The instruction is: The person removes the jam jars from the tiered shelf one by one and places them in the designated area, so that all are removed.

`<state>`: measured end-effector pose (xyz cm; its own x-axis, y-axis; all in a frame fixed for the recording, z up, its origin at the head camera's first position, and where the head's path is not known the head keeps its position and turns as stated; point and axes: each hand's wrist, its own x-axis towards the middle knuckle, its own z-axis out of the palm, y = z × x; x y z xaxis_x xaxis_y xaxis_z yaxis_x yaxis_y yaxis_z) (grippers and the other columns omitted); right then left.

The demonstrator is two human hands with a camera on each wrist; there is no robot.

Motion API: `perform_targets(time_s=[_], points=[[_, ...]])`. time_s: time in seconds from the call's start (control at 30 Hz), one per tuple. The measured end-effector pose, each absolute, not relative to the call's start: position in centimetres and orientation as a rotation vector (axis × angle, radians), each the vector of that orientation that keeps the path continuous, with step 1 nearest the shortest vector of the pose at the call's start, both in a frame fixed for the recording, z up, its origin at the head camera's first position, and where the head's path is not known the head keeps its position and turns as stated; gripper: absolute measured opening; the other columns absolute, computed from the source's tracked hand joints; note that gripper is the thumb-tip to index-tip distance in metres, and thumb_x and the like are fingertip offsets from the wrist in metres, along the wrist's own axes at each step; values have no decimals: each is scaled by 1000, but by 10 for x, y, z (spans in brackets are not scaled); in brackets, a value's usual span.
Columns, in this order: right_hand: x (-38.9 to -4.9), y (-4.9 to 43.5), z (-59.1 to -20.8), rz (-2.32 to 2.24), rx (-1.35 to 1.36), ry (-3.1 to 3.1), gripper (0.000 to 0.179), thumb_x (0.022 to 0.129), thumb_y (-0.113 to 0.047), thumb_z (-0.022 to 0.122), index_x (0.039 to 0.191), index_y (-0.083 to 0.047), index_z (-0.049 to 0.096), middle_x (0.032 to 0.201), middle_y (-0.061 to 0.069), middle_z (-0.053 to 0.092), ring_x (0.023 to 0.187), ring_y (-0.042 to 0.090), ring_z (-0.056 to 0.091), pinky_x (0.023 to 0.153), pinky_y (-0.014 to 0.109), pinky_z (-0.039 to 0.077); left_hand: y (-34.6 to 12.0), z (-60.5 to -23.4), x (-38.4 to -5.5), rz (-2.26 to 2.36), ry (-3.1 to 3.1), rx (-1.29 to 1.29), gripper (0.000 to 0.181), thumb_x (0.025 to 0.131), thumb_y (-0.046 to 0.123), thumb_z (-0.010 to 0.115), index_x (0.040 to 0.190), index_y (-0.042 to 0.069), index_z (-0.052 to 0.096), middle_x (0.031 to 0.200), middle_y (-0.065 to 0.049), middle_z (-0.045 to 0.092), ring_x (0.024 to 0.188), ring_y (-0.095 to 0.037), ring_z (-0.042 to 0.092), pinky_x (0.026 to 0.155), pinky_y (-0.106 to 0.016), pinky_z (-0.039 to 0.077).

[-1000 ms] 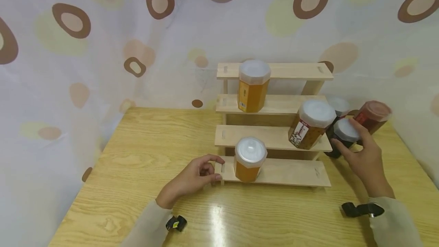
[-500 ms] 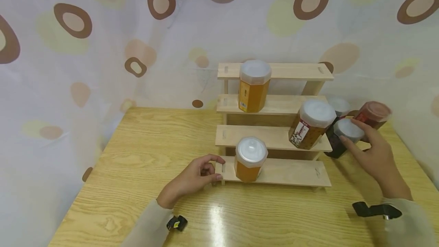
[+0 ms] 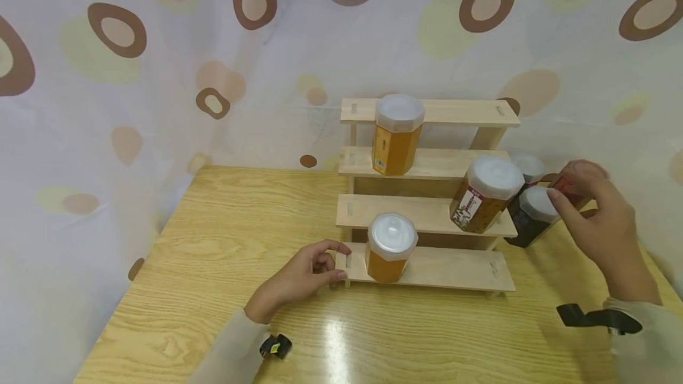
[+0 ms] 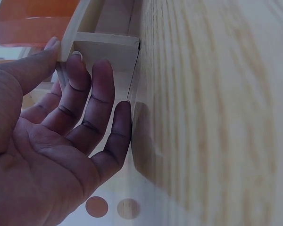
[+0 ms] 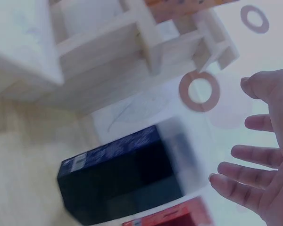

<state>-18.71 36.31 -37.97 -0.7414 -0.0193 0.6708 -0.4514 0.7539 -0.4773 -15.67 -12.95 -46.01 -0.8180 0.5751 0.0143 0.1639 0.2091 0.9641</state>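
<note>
My left hand grips the left end of the lowest board of a stepped wooden rack, thumb at its front edge and index finger on top. My right hand is at the right, fingers extended and apart in the right wrist view. It hovers over a red jar, partly covering it in the head view; contact cannot be told. Beside it, a dark jar with a whitish lid stands on the table. An amber jar stands on the lowest board, a taller amber jar higher up.
A brown-amber jar with a white label stands at the right end of the second board. Behind the dark jar is another white-lidded jar. A patterned cloth hangs behind the wooden table.
My right hand has let go of the dark jar's lid and moved right and slightly up, over the red jar. The dark jar settled a little rightward. My left hand stays on the rack.
</note>
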Motion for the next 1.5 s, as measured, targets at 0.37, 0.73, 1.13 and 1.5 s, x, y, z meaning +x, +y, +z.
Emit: perform_targets(time_s=[0.37,0.73,1.13,1.5], points=[[-188,334,-340,875,257,-2344,56,98,-10,71,151,-18,53,132,16,62,99,-19,49,87,3,37,-131,-458,-156,1644,2138,675,39,98,6,72,135,9,59,79,-15,65,65,-11,52,60,-22,42],[-201,294,-298,925,439,-2333,66,94,-8,74,154,-23,50,137,12,60,99,-16,56,77,5,40,-132,-461,-156,1654,2136,715,40,98,6,72,135,7,59,78,-9,64,67,-16,54,61,-22,43],[-211,257,-279,973,632,-2267,76,86,6,77,153,-16,49,141,-1,58,101,-6,62,79,10,46,-130,-462,-157,1646,2139,702,40,98,5,72,135,8,59,76,-5,63,65,-9,51,61,-22,42],[-213,230,-270,1031,671,-2283,71,91,0,75,154,-19,48,138,9,57,102,-1,63,79,12,47,-131,-462,-157,1646,2139,706,40,97,4,72,135,9,59,76,-7,64,67,-17,55,60,-22,43]])
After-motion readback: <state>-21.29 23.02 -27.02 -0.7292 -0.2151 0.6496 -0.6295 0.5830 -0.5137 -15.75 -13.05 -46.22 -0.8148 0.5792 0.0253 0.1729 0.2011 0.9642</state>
